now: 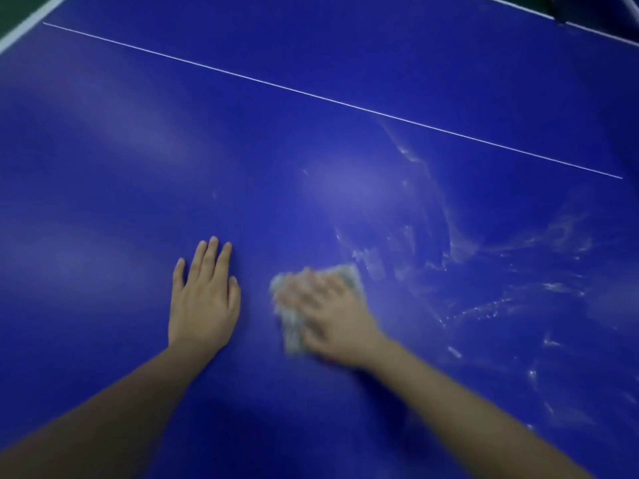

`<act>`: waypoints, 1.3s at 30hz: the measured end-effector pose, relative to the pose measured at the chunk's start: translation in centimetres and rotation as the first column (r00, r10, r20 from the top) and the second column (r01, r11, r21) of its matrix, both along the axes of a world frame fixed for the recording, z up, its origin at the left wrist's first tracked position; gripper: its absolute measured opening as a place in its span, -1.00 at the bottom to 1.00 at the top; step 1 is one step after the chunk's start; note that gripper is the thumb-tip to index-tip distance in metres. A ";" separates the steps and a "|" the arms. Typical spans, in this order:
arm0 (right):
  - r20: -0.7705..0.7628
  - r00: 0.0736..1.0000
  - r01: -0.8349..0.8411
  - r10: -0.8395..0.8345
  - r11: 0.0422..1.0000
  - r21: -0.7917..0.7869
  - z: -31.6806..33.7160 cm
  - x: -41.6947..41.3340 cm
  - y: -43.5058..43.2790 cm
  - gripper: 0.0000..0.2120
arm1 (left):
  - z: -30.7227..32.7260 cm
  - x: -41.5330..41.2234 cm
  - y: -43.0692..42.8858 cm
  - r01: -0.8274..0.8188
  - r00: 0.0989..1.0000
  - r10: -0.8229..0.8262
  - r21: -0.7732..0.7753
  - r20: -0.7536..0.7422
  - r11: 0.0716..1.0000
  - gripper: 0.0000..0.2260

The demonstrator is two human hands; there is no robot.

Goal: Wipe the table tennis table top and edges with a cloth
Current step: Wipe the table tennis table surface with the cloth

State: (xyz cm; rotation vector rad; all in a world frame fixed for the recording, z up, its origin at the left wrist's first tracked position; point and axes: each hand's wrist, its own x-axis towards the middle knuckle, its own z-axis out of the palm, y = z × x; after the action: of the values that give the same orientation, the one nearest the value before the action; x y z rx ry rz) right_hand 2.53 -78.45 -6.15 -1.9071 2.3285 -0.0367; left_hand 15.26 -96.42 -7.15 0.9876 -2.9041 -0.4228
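The left hand (pixel 204 299) lay flat on the bench (pixel 138 167), fingers straight and close together, holding nothing and apparently bracing the body. Just to its right, the right hand (pixel 332 312) pressed palm-down on the cloth (pixel 292 326) with fingers spread over it rather than curled round it. Its outline was smeared, which suggested a stroke under way.

The cloth was a small, pale, crumpled rag, bunched beneath the palm, with its edges showing at the fingertips and beside the thumb. The bench was a smooth, glossy deep-blue table tennis top, hard and flat, crossed by a thin white line (pixel 311 95) and bordered by a white band (pixel 27 29) at the far left corner. Whitish streaks and smears (pixel 460 243) fanned out to the right of the cloth.

To wipe well, the palm probably needed even pressure, with overlapping passes running through those streaks. Refolding the rag to a fresh face would likely stop it spreading the residue. The edges looked not yet reached.
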 end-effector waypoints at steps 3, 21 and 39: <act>-0.080 0.874 0.482 -0.479 0.876 0.009 0.0 -10.9 -2.4 -0.46 | 0.0 -0.2 0.0 -0.001 1.000 0.001 -0.010 0.020 1.000 -0.53; -0.008 0.561 0.826 -0.828 0.560 -0.066 -0.7 -21.1 -9.5 -0.48 | 0.7 5.9 -7.4 -0.328 0.944 0.327 -0.024 -0.038 0.944 -0.47; -0.024 0.997 -0.081 0.080 0.994 -0.068 -0.1 -11.3 -17.3 -0.52 | -0.5 6.8 -9.1 -0.346 0.936 0.349 -0.053 0.046 0.937 -0.46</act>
State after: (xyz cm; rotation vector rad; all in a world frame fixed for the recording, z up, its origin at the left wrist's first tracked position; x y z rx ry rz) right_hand -8.75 -95.77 -6.27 -2.0413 2.2899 -0.0900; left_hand 22.04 -105.54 -7.62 1.4895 -2.6850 -0.3109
